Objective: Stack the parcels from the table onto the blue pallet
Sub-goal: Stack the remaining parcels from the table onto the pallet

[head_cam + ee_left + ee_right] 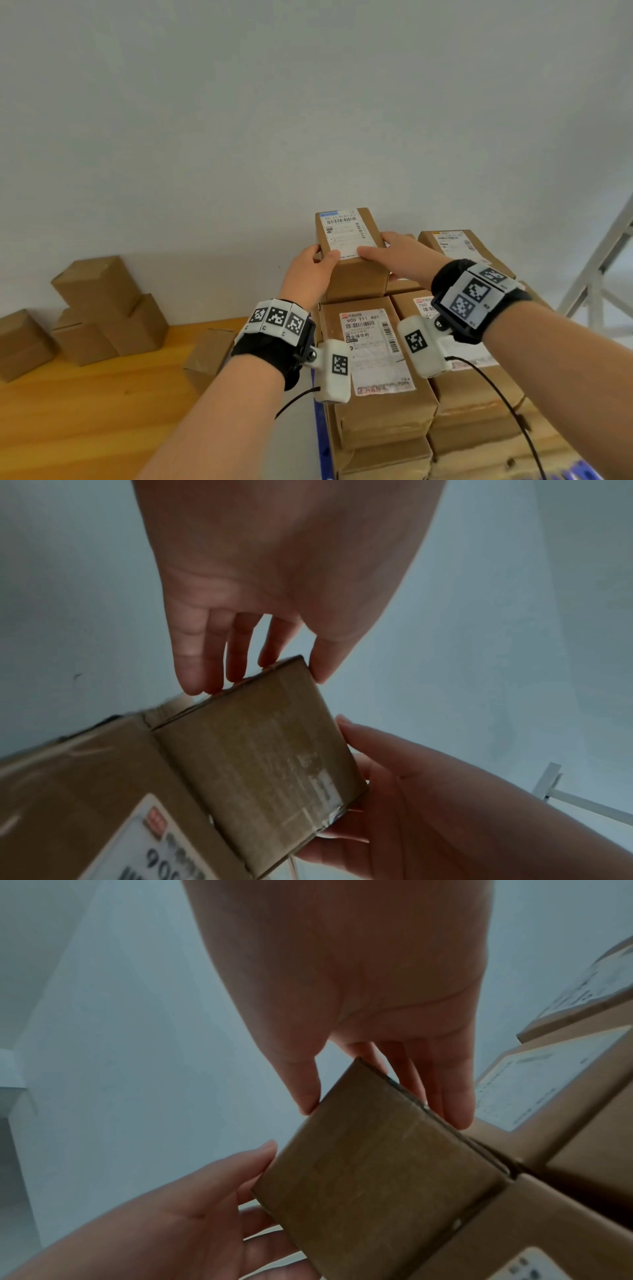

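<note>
Between both hands (346, 270): rectangular cardboard parcel (349, 250) (labelled)

Looks like a parcel depot or small warehouse packing area. Evidence: brown cardboard parcels (373, 353) with printed shipping labels (371, 346) and barcodes, stacked several layers high on a blue pallet (322, 442) at near right. More plain cartons (102, 308) piled on a wooden table (85, 411) at left, against a bare pale wall (308, 102). Grey metal frame (603, 274) with diagonal bracing at far right, rack-like. No home or office furnishings among what shows.
</note>
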Motion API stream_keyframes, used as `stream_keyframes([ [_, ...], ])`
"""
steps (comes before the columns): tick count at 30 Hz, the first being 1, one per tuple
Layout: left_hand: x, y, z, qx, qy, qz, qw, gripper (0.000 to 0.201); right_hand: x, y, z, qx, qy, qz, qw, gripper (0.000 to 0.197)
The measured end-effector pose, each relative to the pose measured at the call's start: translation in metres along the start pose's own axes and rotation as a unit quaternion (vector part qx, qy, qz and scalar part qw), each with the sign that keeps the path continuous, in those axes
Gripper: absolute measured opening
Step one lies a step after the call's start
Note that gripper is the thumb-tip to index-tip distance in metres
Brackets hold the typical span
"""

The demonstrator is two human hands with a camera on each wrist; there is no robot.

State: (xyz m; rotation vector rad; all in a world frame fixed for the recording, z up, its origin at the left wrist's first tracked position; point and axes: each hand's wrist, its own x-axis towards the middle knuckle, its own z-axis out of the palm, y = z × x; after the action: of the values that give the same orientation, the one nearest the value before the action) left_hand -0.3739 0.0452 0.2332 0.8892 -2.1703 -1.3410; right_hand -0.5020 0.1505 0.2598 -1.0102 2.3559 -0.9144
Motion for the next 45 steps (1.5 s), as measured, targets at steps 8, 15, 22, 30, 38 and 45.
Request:
stream_keyframes([
  [8, -0.001, -0.003, 0.008, -0.019, 0.005, -0.013, 1.000, 0.036, 0.002, 0.007, 0.001, -0.010, -0.006, -0.002, 1.000, 0.047],
  [15, -0.004, -0.004, -0.001, 0.026, -0.004, -0.004, 1.000, 0.049, 0.000, 0.005, -0.005, -0.030, 0.024, 0.017, 0.999, 0.072],
  [22, 0.001, -0.012, -0.036, 0.020, 0.024, -0.010, 0.999, 0.060, -0.012, -0.033, -0.010, -0.003, 0.099, -0.035, 0.994, 0.069],
  [30, 0.008, -0.050, -0.120, 0.028, 0.054, -0.009, 0.998, 0.050, -0.037, -0.113, 0.025, 0.053, 0.114, -0.114, 0.985, 0.059],
  [38, 0.009, -0.128, -0.212, 0.044, 0.068, -0.083, 0.993, 0.039, -0.020, -0.165, 0.125, 0.104, 0.059, -0.094, 0.988, 0.058],
  [45, -0.002, -0.209, -0.253, 0.105, 0.029, -0.139, 0.984, 0.040, 0.002, -0.163, 0.221, 0.122, 0.016, -0.011, 0.992, 0.058],
])
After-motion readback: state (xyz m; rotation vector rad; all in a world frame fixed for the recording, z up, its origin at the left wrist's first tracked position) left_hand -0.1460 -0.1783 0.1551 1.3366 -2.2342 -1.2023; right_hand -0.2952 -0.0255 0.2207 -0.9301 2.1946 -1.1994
